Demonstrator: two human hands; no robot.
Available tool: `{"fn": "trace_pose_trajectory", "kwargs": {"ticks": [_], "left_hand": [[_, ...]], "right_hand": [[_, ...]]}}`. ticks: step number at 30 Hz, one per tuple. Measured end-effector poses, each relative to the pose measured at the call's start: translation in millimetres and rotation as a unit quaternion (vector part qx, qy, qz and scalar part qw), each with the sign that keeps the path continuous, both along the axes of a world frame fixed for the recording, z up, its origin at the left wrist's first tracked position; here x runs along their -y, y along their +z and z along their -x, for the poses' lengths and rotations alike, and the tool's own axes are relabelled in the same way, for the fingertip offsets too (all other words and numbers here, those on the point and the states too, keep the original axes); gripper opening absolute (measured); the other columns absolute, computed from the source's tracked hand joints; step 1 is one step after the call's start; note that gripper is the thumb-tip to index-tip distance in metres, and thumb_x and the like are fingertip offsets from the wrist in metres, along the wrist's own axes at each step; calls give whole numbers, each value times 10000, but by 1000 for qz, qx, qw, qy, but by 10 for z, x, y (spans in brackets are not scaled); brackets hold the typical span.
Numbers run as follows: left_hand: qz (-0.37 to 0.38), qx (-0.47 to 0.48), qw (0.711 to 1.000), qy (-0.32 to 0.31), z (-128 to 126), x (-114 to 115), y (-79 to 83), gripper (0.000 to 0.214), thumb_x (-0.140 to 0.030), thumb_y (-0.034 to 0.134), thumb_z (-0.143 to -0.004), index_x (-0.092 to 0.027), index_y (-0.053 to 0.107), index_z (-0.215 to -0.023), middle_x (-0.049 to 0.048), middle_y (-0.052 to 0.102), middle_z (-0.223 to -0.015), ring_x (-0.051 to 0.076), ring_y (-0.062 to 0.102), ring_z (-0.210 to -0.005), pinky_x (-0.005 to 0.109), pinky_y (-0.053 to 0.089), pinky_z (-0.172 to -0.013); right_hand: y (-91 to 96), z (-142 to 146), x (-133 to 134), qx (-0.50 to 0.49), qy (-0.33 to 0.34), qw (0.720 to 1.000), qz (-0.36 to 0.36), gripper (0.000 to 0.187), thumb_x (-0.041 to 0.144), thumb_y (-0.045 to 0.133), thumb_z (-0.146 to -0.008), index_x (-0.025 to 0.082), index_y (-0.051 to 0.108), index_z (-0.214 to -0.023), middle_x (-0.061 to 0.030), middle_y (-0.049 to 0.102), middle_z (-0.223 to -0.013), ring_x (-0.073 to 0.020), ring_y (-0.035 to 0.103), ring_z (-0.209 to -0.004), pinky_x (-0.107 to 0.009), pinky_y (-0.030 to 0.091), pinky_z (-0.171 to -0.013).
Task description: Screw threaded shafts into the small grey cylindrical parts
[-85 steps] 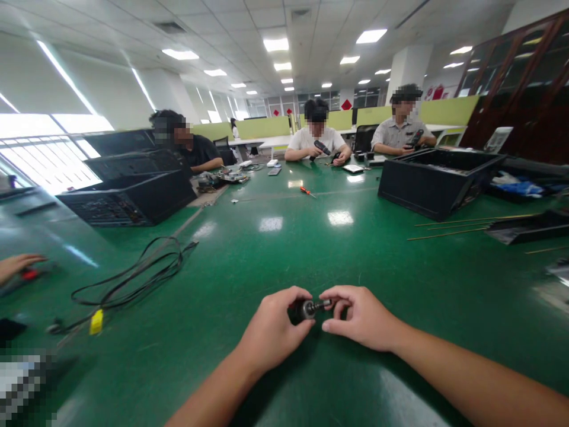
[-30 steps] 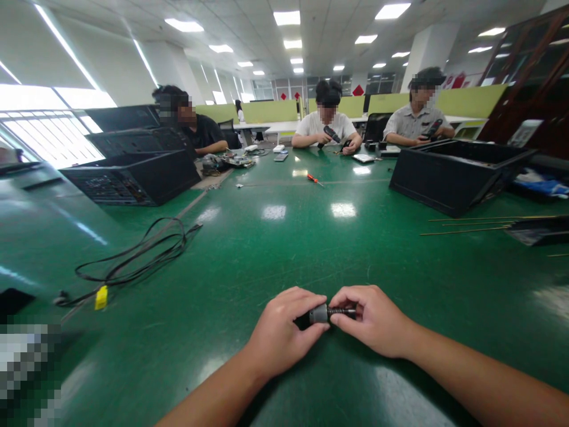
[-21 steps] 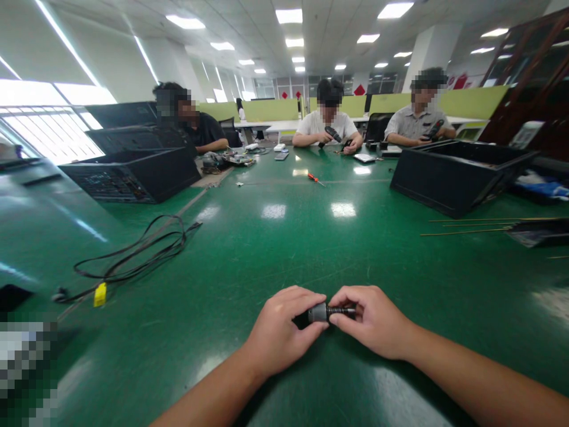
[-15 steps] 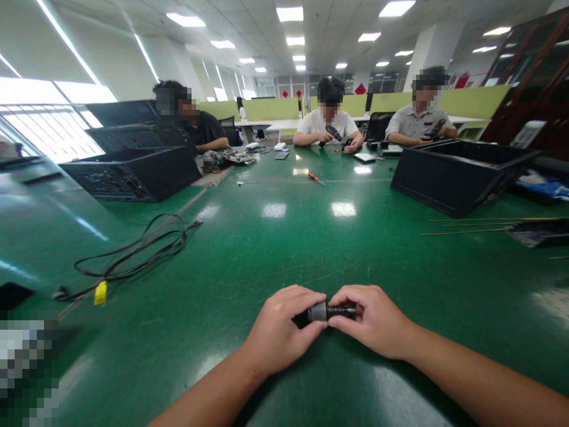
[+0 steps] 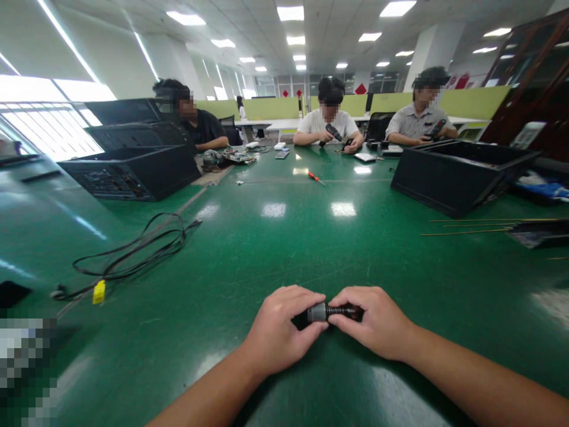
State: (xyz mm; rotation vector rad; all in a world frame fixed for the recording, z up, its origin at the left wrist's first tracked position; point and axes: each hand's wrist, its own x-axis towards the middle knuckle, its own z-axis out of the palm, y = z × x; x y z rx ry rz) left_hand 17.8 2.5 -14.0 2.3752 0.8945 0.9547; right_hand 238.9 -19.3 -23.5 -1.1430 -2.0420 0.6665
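Over the bench [image 5: 288, 249], the grey collar [image 5: 317, 312] is being clamped by fingers [image 5: 310, 300] of the left hand [image 5: 280, 323], the ridged shaft [image 5: 340, 311] by those of the right hand [image 5: 380, 323]. Pinched nearer the collar than earlier, it is probably being steadied.

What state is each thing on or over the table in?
Left hand, closed around the grey cylinder.
Right hand, closed on the ridged shaft.
Grey cylinder and ridged shaft, end to end; joint unclear.
Black cable, loosely looped.
Orange screwdriver, lying unheld.
Right black case, open on top.
Ceiling lights, lit.
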Motion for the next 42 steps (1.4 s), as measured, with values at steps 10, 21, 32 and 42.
{"fn": "trace_pose_trajectory", "kwargs": {"ticks": [10,21,32,42], "left_hand": [[-5,-4,1000,-1,10,-2,3,305,-199,753,-787,-231,718,-1088,48,760,-1001,208,698,-892,357,529,-818],[-23,-7,1000,-7,26,-8,16,287,-226,747,-791,-228,713,-1075,55,760,-981,215,699,-888,364,521,-829],[-23,-1,1000,-6,28,-13,19,303,-221,766,-775,-231,716,-1073,44,762,-977,211,700,-889,357,521,-835],[-3,4,1000,-4,30,2,16,322,-214,785,-762,-244,714,-1075,27,762,-989,205,698,-897,349,514,-830]], "right_hand": [[9,7,12,4,-1,1000,-3,70,256,689,-866,214,725,-909,1,733,-798,-152,649,-692,-257,429,-649],[17,8,17,4,7,1000,-11,79,261,673,-872,217,718,-918,1,736,-807,-154,662,-708,-263,455,-672],[15,2,17,8,12,1000,-13,71,257,678,-871,216,715,-916,-1,735,-813,-156,662,-713,-266,453,-674],[16,-3,23,10,12,1000,-12,79,264,668,-881,214,712,-921,-6,735,-818,-160,662,-716,-273,456,-679]]}}
